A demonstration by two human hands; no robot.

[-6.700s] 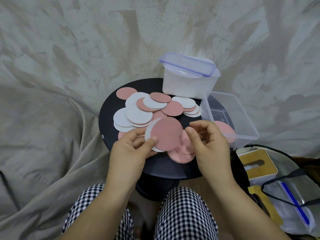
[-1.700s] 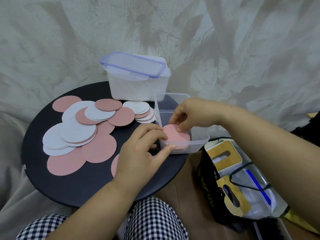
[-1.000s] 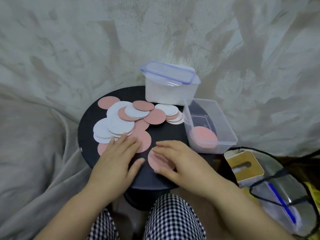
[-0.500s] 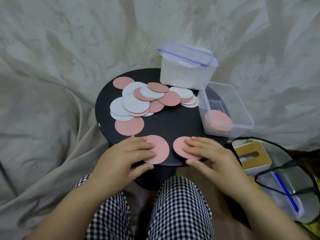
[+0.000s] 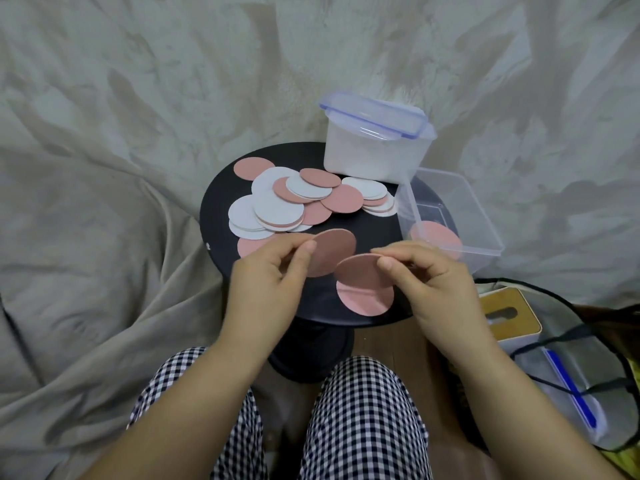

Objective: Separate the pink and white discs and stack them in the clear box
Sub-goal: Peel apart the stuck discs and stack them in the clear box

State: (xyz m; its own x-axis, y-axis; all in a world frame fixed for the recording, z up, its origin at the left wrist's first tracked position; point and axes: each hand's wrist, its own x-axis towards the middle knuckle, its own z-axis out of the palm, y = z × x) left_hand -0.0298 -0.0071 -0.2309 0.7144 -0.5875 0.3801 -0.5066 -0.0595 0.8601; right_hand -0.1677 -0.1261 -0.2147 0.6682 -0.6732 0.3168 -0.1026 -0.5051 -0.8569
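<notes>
Few discs are in so far: a short stack of pink discs (image 5: 437,237) lies flat in the clear plastic box (image 5: 485,223) at the right edge of the small round black table (image 5: 377,233), and I can't see any white ones in there. Most of the job is left, I'd say, since the mixed heap of pink and white round discs (image 5: 291,206) at the back is overlapping every which way. My left hand (image 5: 270,282) pinches one thin pink disc (image 5: 334,252) by its edge and my right hand (image 5: 429,282) pinches another pink disc (image 5: 358,271), both lifted. A third pink disc (image 5: 363,301) lies near the table's front edge. They look matte, flat and stiff-ish, maybe foam or card, can't tell which.
</notes>
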